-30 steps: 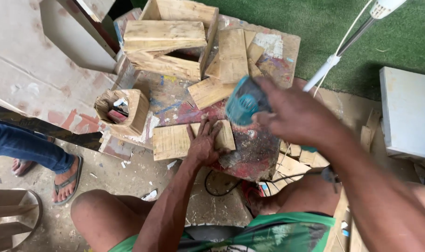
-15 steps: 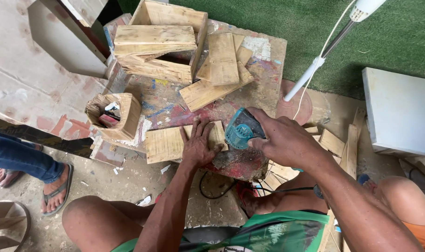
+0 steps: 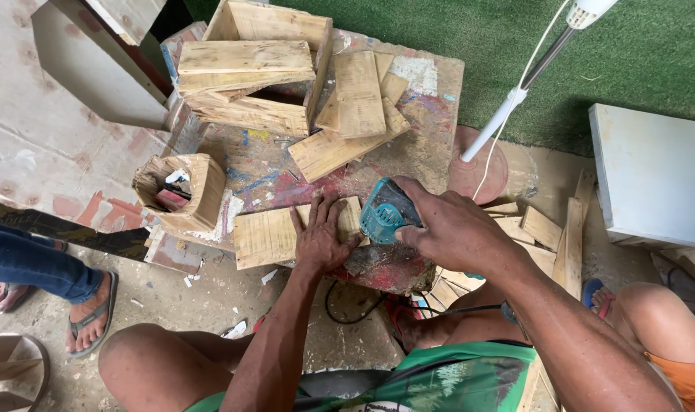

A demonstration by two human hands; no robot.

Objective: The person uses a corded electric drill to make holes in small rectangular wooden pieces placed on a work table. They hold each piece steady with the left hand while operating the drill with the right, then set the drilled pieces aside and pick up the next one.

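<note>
Paint-stained worktable (image 3: 408,164) on dusty floor. Left hand (image 3: 320,236) flat, fingers spread, pressing wooden board (image 3: 267,236) at near edge. Right hand (image 3: 454,229) gripping teal sander (image 3: 384,214), touching board's right end. Left: small wooden box (image 3: 198,191) holding red-handled tools. Far: open wooden crate (image 3: 256,76).

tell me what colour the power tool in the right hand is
Teal blue-green, with a dark underside; the power tool shows best in the head view, gripped by the right hand.
</note>
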